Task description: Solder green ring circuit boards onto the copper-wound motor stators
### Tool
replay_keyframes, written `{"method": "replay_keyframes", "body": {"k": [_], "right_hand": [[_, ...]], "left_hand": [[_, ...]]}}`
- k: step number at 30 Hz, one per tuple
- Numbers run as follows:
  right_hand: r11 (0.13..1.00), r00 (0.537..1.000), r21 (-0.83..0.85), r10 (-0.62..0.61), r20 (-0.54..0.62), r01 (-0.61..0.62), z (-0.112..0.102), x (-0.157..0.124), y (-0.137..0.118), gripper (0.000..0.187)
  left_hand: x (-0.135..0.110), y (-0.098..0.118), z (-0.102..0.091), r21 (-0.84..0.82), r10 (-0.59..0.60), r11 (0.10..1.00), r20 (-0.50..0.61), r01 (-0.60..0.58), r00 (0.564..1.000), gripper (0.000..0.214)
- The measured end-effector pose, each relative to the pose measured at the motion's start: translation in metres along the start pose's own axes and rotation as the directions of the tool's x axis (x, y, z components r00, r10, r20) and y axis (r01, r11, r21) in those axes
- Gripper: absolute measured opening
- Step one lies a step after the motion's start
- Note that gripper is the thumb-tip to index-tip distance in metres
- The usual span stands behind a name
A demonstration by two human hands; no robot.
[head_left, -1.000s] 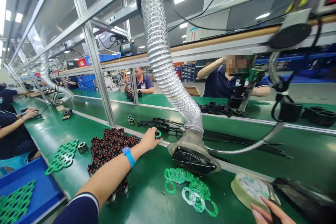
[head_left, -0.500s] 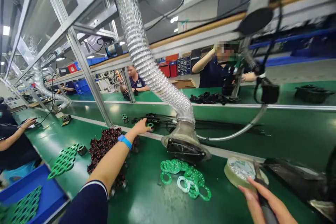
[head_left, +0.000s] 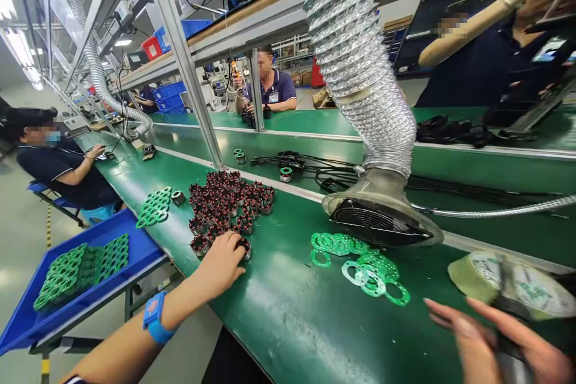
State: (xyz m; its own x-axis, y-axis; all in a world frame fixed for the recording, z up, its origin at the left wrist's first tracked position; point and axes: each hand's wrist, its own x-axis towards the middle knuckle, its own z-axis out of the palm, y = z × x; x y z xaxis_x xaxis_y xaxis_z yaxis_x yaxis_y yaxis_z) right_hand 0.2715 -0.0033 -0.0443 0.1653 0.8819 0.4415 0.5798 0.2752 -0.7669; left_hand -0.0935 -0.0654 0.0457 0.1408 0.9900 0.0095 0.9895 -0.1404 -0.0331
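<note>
My left hand (head_left: pixel 220 267), with a blue band on its wrist, is at the near edge of a pile of motor stators (head_left: pixel 220 198) with dark-red windings. Its fingers and thumb curl round one stator (head_left: pixel 245 249), partly hidden by the hand. On the right, my right hand (head_left: pixel 490 336) is closed on a dark-handled tool (head_left: pixel 513 366), blurred by motion, so its kind is unclear. Loose green ring-shaped boards (head_left: pixel 396 293) lie between the hands. A stator with a green ring on top (head_left: pixel 286 174) stands beyond the pale rail.
A fume extractor hood (head_left: pixel 382 210) on a silver hose overhangs the bench. A pale roll (head_left: pixel 472 276) lies at right. Black cables (head_left: pixel 333 180) run behind the rail. Green ring panels (head_left: pixel 155 207) lie at left; more fill a blue tray (head_left: pixel 148 240). Co-workers sit around.
My left hand has come back from beyond the rail to the pile, leaving a green-topped stator there. My right hand still holds the tool. The view has swung left.
</note>
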Motion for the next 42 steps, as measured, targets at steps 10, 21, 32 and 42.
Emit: {"method": "replay_keyframes", "body": {"k": [10,21,32,42], "right_hand": [[0.977,0.979,-0.19,-0.058,0.193,0.095,0.046,-0.027,-0.039,0.031],[0.912,0.922,-0.283,-0.195,0.336,0.297,0.054,-0.028,-0.042,0.03],[0.915,0.884,-0.185,-0.27,0.382,0.359,0.035,-0.025,-0.051,0.031],[0.979,0.973,-0.049,-0.19,0.128,0.198,0.001,-0.048,-0.054,0.021]], "left_hand": [[0.03,0.061,0.028,-0.257,0.335,0.897,-0.136,-0.36,0.932,0.017],[0.029,0.067,0.056,-0.385,-0.015,0.922,-0.113,-0.03,0.993,0.066],[0.07,0.088,0.053,-0.723,0.34,0.613,-0.122,-0.318,0.932,0.053],[0.079,0.087,0.037,-0.464,0.579,0.702,-0.069,-0.539,0.813,0.042]]}}
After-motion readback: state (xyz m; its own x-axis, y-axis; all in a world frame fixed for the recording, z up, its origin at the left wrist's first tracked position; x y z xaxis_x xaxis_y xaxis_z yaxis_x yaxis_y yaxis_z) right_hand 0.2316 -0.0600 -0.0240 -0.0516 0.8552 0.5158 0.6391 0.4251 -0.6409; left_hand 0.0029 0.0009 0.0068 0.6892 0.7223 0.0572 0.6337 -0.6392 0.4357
